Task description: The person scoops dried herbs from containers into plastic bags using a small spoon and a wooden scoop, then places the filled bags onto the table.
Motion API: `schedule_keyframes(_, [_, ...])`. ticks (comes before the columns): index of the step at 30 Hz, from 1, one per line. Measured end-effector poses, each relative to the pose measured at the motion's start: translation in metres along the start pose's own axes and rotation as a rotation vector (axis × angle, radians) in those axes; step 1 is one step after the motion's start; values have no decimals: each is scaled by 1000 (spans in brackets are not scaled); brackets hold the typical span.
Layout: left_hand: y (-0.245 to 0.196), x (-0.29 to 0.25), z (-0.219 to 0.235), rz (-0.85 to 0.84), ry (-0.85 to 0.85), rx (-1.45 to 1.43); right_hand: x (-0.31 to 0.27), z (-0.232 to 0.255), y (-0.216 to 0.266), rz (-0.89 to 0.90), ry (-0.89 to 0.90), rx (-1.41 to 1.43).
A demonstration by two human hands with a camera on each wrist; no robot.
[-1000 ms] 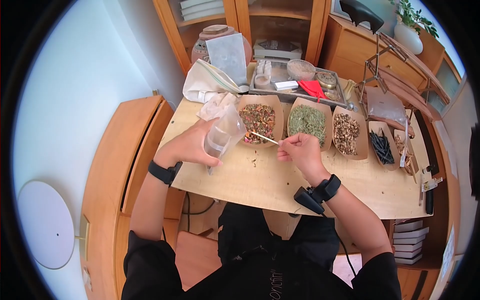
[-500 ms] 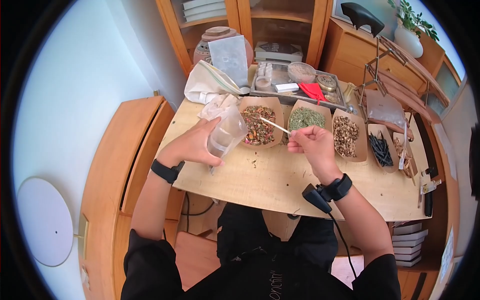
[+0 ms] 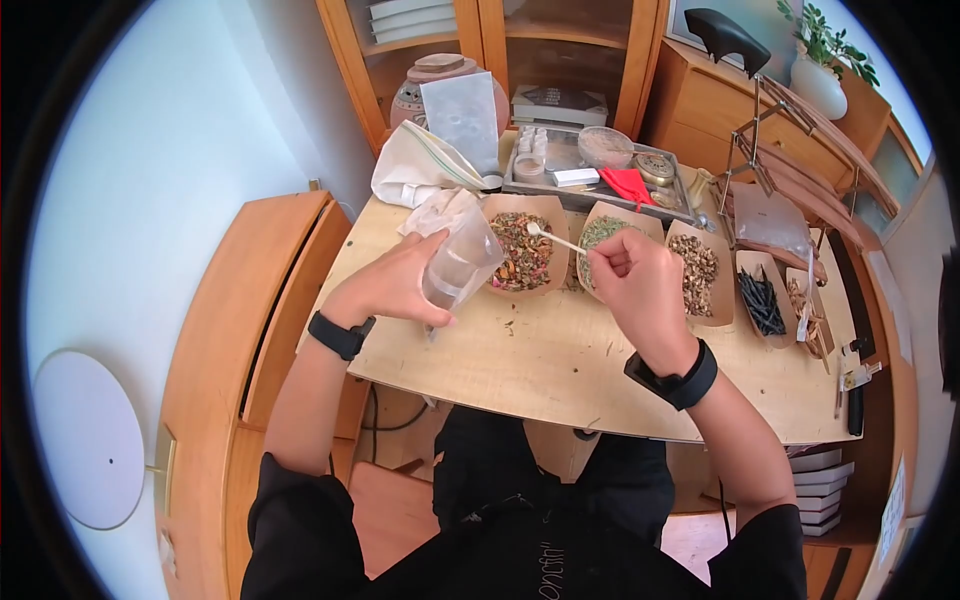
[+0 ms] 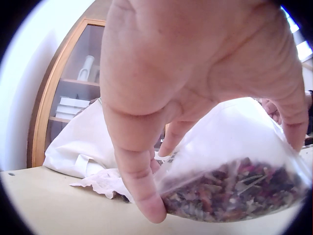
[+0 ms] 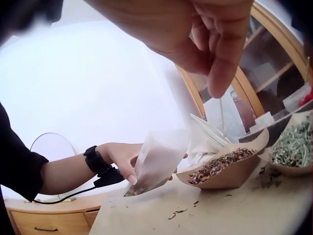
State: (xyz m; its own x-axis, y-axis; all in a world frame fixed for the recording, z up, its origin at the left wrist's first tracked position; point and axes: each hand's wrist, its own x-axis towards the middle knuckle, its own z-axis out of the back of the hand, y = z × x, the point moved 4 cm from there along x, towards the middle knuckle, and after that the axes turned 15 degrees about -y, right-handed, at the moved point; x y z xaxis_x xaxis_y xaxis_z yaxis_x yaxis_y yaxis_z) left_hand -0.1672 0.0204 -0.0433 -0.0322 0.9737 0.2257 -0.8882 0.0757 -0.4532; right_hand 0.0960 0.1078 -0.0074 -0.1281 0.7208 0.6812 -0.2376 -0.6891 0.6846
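Apart: tilted bag [image 3: 462, 270], spoon [image 3: 562, 241] above tray [image 3: 561, 213]

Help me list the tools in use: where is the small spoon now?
In the head view, the small spoon is in the right hand, its tip above the leftmost paper tray, left of the green herbs.

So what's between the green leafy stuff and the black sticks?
A paper tray of small brown chunks, partly behind the right hand; the head view shows it.
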Motion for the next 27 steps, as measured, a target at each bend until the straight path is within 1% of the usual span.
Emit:
schedule_keyframes(2, [4,0,0,-14,6,4,1,-3,-19,-184,121,-67])
schedule_keyframes(3, [5,-2,0,-12,-6,-3,-1,-5,-23,-185,118,-68])
schedule_keyframes(5, [7,-4,0,-10,-18,-9,-5,-10,-28,-80,148,-138])
schedule_keyframes(6, [10,-4,-2,8,6,-35,-7,-12,-30,-79,148,-138])
schedule_keyframes(8, [11,-6,-2,29,28,-61,-11,-19,-37,-211,200,-143])
schedule_keyframes(9, [11,-7,-2,35,34,-61,-13,-22,-37,-210,202,-142])
schedule_keyframes(11, [10,-7,-1,41,41,-61,-20,-29,-48,-515,235,24])
schedule_keyframes(12, [10,-7,-1,37,43,-61,-23,-32,-53,-515,235,25])
schedule_keyframes(14, [9,-7,-1,31,46,-60,-33,-41,-64,-695,232,211])
schedule_keyframes(15, [10,-7,-1,36,49,-58,-34,-42,-65,-696,232,212])
schedule_keyframes(17, [10,-8,0,41,52,-57,-38,-44,-67,-807,207,292])
schedule_keyframes(20, [9,-8,0,57,54,-58,-40,-43,-67,-861,196,346])
schedule_keyframes(24, [13,-8,-3,61,50,-42,-41,-41,-67,-866,198,342])
schedule_keyframes(26, [13,-8,-3,57,47,-40,-42,-41,-68,-918,143,432])
schedule_keyframes(27, [14,-8,-4,59,45,-35,-42,-40,-68,-917,145,433])
